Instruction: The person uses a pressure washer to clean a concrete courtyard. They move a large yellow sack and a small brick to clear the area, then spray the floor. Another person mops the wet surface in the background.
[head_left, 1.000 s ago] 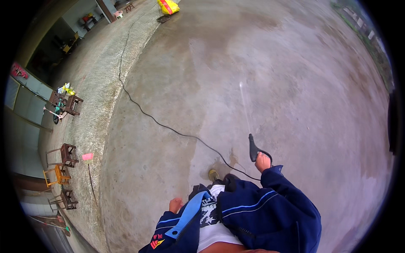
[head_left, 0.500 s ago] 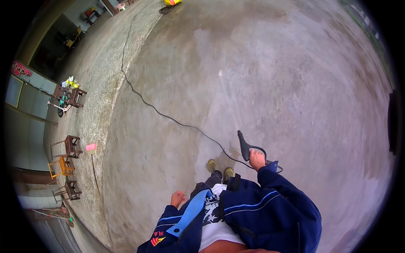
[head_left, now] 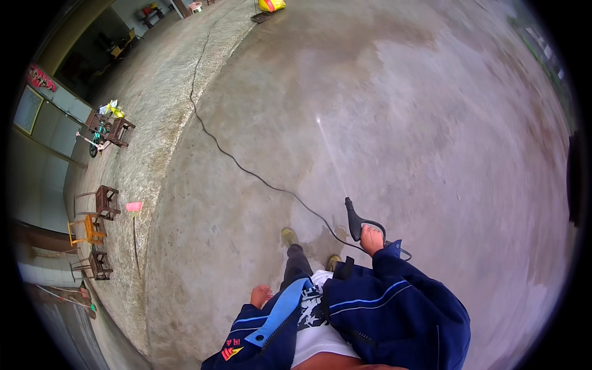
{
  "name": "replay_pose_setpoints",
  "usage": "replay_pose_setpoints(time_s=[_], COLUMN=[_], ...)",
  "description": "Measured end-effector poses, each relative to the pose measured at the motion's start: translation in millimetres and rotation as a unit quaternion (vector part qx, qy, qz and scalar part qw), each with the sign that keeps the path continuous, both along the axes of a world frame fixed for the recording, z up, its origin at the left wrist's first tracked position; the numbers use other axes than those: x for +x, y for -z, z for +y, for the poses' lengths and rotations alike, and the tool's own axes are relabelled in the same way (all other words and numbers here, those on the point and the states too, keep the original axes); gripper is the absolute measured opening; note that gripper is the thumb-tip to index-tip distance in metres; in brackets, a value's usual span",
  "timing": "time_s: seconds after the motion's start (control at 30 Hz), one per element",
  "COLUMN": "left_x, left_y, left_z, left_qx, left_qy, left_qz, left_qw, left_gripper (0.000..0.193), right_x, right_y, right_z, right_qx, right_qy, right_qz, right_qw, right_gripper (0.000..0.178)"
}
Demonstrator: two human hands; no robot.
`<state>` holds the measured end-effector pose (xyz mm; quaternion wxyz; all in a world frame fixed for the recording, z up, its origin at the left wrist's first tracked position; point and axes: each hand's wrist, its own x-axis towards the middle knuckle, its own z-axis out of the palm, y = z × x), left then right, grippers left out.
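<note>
Outdoors, on a broad concrete yard (head_left: 431, 123), a black pressure-washer spray gun (head_left: 356, 221) is seen from above, held near the lower middle of the view. It is grasped by the right hand (head_left: 372, 238), whose fingers are wrapped tight around the grip, the short nozzle pointing away. A thin, pale jet of water (head_left: 330, 154) is thrown from it and lands farther off on the slab. A thin black hose (head_left: 246, 169) trails in a long curve from the gun toward the far left. The left hand (head_left: 261, 296) hangs at the hip, holding nothing, fingers loosely curled. Judging by the jet, the washing of the slab is under way; a slow, steady sweep over the drier patches would seem to be called for next. The concrete is rough and mottled, darker where wet and paler elsewhere. At the left edge, small brown wooden stools (head_left: 106, 200) are ranged along a wall. Dark blue sleeves are worn.
</note>
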<state>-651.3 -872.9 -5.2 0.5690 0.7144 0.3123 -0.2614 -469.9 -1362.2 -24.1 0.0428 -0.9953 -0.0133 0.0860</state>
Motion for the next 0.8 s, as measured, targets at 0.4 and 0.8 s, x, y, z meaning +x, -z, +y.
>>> replay_pose_setpoints(time_s=[0.4,0.8], left_x=[79.1,148.3], left_y=[3.7,-11.5], left_z=[131.9,274.5], left_qx=[-0.019,-0.024], left_qy=[-0.030,-0.104], left_qz=[-0.019,-0.080], left_qw=[0.999,0.991], left_gripper=[0.027,0.023], right_x=[155.6,268.8], right_y=[-19.7,-36.8], right_z=[124.7,263.2], right_qx=[0.020,-0.007], right_qy=[0.067,-0.019], right_qz=[-0.042,-0.015], right_qw=[0.997,1.000], right_gripper=[0.011,0.014])
